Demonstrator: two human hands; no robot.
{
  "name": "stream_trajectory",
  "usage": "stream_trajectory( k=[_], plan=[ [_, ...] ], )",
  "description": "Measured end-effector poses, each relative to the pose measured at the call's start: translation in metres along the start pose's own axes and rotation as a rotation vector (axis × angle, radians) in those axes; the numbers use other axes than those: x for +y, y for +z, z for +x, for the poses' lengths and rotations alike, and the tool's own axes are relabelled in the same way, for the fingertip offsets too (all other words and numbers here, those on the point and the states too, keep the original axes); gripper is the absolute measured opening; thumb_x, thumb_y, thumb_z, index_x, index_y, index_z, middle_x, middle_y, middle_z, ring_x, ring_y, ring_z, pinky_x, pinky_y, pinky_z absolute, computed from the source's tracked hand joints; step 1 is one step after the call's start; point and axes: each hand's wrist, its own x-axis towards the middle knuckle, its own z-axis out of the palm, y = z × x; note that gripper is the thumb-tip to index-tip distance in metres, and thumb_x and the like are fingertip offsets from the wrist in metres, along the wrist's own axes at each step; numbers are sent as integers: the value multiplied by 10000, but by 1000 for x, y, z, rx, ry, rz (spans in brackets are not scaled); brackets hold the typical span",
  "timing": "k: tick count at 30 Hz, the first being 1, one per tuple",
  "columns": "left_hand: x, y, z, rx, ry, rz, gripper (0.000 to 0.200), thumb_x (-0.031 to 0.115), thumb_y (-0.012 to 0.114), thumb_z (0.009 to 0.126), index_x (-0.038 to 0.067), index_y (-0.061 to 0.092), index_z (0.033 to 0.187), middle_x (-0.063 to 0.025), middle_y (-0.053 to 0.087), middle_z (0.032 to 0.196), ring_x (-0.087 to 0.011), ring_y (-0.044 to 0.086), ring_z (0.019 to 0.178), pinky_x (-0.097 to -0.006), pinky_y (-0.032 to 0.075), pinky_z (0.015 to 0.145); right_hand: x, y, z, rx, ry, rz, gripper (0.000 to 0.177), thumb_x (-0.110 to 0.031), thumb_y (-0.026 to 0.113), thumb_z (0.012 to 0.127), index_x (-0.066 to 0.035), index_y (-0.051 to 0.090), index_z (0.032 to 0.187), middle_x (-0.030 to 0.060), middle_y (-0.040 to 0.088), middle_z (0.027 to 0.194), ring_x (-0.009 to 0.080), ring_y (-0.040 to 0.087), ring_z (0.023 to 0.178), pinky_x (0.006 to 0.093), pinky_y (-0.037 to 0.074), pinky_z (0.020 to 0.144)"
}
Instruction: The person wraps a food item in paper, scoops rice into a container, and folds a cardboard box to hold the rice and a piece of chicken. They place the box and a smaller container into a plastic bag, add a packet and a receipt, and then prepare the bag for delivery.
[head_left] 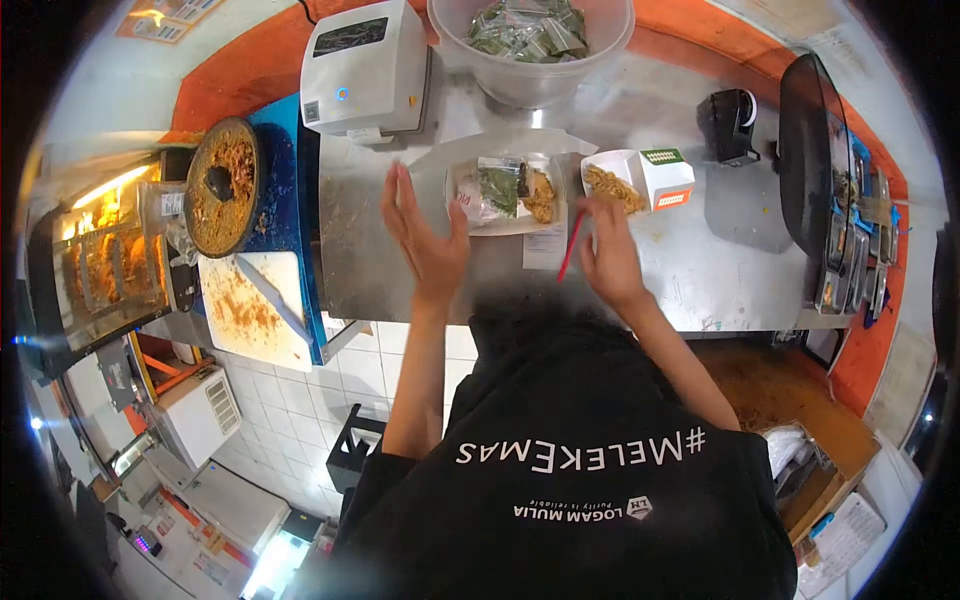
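White boxes, two, hold food on the steel tabletop, one printer and one tub behind. Hands apart: left hand open beside the larger box, right hand at the smaller box and one red strip, grip unclear.

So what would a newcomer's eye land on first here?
Probably the glowing cabinet at far left, lit orange-yellow. Next, the black shirt filling the bottom of the view, its white lettering upside down. Then the open food box on the steel counter, between and just beyond the left hand and right hand.
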Motion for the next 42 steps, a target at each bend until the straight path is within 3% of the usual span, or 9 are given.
stream_trajectory(
  k=[5, 8, 10, 12, 16, 19, 31, 37, 42],
  plan=[
    [-50, 8, 16, -305, -80, -170, 483, -44, 634, 853, 55, 608, 1325, -141, 612, 1132, -348, 588, 1064, -449, 436, 971, -18, -4, 91, 95, 70, 39, 504, 33, 598, 837, -15, 554, 1337, 249, 535, 1234, 416, 524, 1162, 481, 424, 1022],
    [-69, -11, -10, -316, 16, -79, 398, -93, 628, 821, 86, 710, 1167, -136, 613, 1105, -340, 601, 1034, -445, 466, 924, -13, -6, 97, -348, 170, 0, 541, 7, 627, 831, -127, 590, 1354, 247, 526, 1253, 391, 520, 1168, 459, 425, 1022],
    [-69, -30, -32, -348, -76, -68, 335, -98, 648, 795, 91, 751, 1052, -159, 597, 1163, -343, 589, 1098, -438, 478, 934, -6, 12, 75, -373, 50, -66, 655, -29, 666, 818, -232, 544, 1429, 256, 451, 1360, 395, 469, 1232, 471, 410, 1046],
    [-67, -34, -49, -414, -48, -42, 383, -41, 713, 776, 77, 700, 1140, -193, 563, 1246, -371, 560, 1163, -439, 469, 977, -12, 30, 53, -367, 10, -210, 681, -35, 678, 811, -228, 530, 1447, 260, 401, 1426, 407, 441, 1267, 490, 393, 1064],
    [-41, -22, -63, -562, -196, -37, 665, 111, 815, 772, 91, 512, 1364, -210, 474, 1359, -408, 464, 1291, -472, 401, 1082, 0, 68, 31, -388, 175, 280, 759, -132, 752, 816, -206, 444, 1505, 271, 211, 1585, 467, 246, 1460, 519, 296, 1173],
    [-53, -3, -87, -618, -430, -332, 883, 230, 859, 773, 106, 356, 1487, -213, 439, 1397, -423, 424, 1323, -508, 382, 1094, 10, 80, 30, -366, 218, 450, 810, -215, 792, 814, -187, 404, 1524, 264, 265, 1572, 442, 226, 1486, 487, 283, 1185],
    [-55, -17, -59, -418, -447, -334, 587, 213, 690, 943, 79, 463, 1467, -210, 427, 1473, -370, 426, 1362, -440, 343, 1130, 3, 46, 62, -266, 168, 507, 540, -269, 664, 956, -87, 469, 1425, 219, 380, 1450, 358, 365, 1400, 419, 294, 1165],
    [-71, -15, -74, -462, -460, -466, 697, 222, 734, 906, 76, 412, 1507, -210, 395, 1539, -365, 387, 1427, -444, 325, 1156, 14, 58, 53, -268, 258, 714, 636, -222, 706, 919, -97, 413, 1470, 200, 365, 1515, 339, 319, 1449, 436, 239, 1195],
    [-66, -23, -75, -612, -300, -205, 946, 278, 833, 801, 98, 305, 1565, -227, 302, 1597, -376, 326, 1467, -468, 303, 1177, 21, 57, 40, -370, 129, 527, 818, -265, 703, 926, -80, 231, 1567, 188, 218, 1628, 331, 191, 1522, 429, 174, 1219]
  ],
)
